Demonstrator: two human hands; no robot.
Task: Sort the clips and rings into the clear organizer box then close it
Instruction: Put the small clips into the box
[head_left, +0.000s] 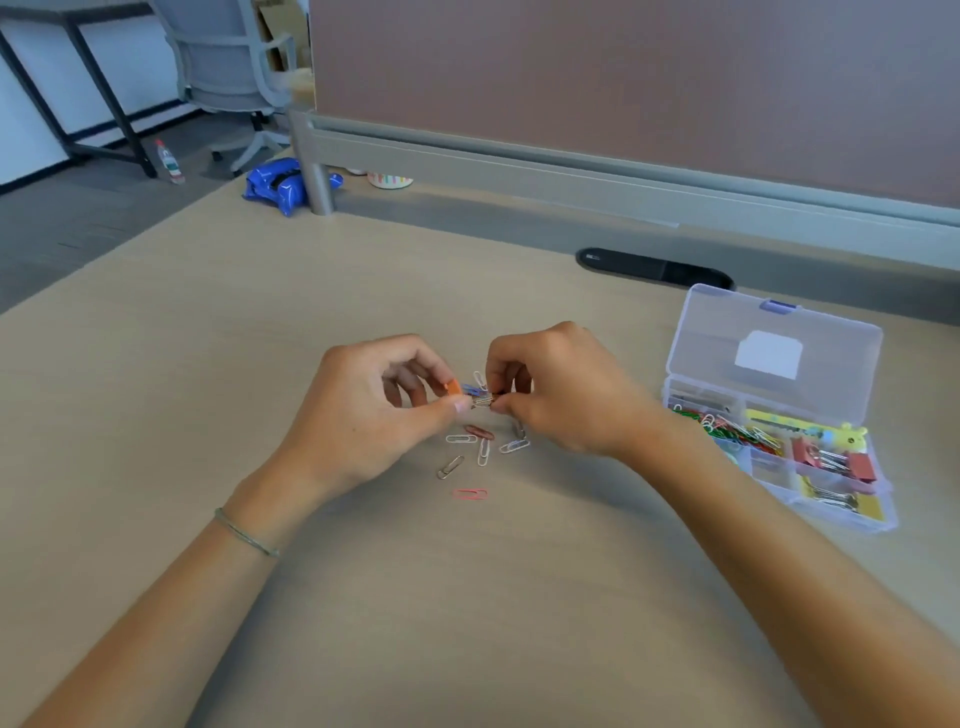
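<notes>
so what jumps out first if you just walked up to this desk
Two hands meet mid-desk, the left hand and right hand pinching a small cluster of clips between their fingertips, above loose paper clips scattered on the wood. To the right sits the clear organizer box, lid open, with colourful clips inside.

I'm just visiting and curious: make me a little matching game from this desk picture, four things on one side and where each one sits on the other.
Things:
1. pink paper clip
2. organizer box
3. blue bag
4. bracelet

Places:
A. far left, beside the divider post
B. on the left wrist
C. alone on the desk, nearest the person
D. right side of the desk, lid open

Pairs: 1-C, 2-D, 3-A, 4-B
</notes>
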